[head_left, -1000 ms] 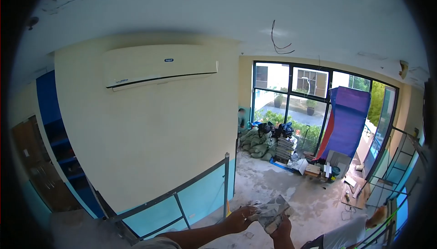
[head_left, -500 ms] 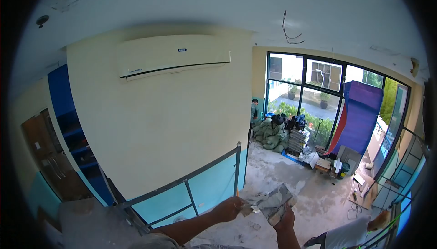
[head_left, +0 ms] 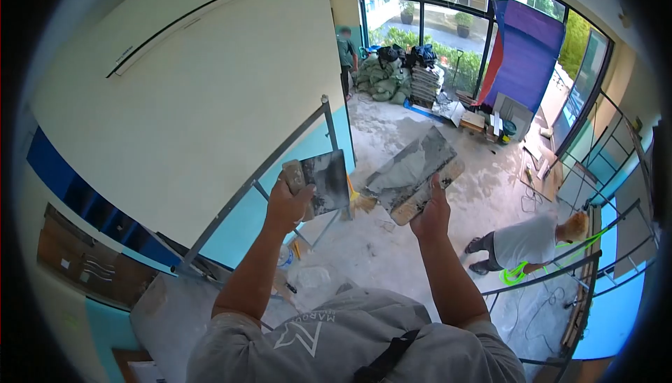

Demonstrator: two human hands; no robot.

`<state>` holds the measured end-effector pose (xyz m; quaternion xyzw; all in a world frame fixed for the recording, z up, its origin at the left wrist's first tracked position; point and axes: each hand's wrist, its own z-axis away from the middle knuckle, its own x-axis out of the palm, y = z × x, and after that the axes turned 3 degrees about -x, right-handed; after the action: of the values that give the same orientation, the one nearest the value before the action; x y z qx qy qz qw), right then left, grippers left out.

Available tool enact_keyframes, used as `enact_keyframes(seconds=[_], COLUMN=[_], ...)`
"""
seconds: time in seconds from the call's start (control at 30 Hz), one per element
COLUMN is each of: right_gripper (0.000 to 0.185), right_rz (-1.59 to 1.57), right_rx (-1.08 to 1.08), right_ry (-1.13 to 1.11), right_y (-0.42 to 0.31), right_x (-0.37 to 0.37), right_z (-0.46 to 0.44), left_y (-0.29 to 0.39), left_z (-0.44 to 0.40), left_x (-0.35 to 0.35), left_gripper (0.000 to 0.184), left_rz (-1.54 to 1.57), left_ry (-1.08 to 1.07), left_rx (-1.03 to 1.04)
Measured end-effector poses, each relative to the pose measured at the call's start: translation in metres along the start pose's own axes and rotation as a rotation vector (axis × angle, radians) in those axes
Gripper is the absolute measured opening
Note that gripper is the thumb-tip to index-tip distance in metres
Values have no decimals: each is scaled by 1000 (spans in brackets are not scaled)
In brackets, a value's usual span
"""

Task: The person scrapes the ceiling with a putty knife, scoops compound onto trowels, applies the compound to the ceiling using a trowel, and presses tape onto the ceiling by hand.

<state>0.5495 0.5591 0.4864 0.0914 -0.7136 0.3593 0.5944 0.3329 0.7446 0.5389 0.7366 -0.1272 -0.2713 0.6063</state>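
My left hand (head_left: 285, 206) is closed round the pale, worn handle of a broad scraper (head_left: 328, 180). Its squarish dark blade, smeared grey, faces right. Opposite it, my right hand (head_left: 431, 216) grips the wooden-backed edge of a wider putty knife (head_left: 409, 167), thumb on top. Light grey compound lies across that long blade, which tilts up to the right. A gap separates the two tools, and both are held up in front of my chest, high above the floor.
Metal scaffold rails (head_left: 262, 173) run close on my left, with more scaffold frames (head_left: 605, 127) on the right. Below right, a person in a white shirt (head_left: 526, 241) bends near a green hose. Another person (head_left: 346, 61) stands by the piled sacks (head_left: 383, 80).
My view has tilted down. My hands, close together before with the tools meeting, are now apart, each still holding its tool. The person in white shows more fully.
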Motion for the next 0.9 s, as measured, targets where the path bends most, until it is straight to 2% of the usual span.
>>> enact_keyframes(seconds=[0.1, 0.2, 0.3, 0.4, 0.5, 0.6, 0.7, 0.8, 0.9], right_gripper=[47, 50, 52, 53, 53, 54, 56, 57, 54], right_rz=[61, 260, 297, 277, 221, 248, 269, 335, 430], right_rx=[-90, -165, -246, -365, -393, -466, -530, -525, -567], right_ry=[-13, 34, 76, 16, -151, -316, -438, -432, -400], right_y=[2, 1, -1, 6, 5, 5, -2, -4, -2], right_x=[3, 2, 10, 0, 2, -6, 0, -4, -12], right_z=[6, 12, 17, 11, 14, 2, -5, -11, -18], left_y=[22, 46, 46, 63, 72, 67, 74, 75, 78], left_z=[12, 27, 29, 30, 21, 4, -5, -18, -33], left_x=[7, 17, 33, 53, 64, 64, 61, 60, 57], left_gripper=[39, 38, 39, 37, 38, 40, 38, 33, 27], left_rz=[-215, -353, -252, -259, -317, -337, -312, -310, -367], left_ry=[21, -14, -78, -118, -147, -37, -64, -46, -45], left_rx=[136, 160, 189, 238, 265, 505, 509, 609, 805])
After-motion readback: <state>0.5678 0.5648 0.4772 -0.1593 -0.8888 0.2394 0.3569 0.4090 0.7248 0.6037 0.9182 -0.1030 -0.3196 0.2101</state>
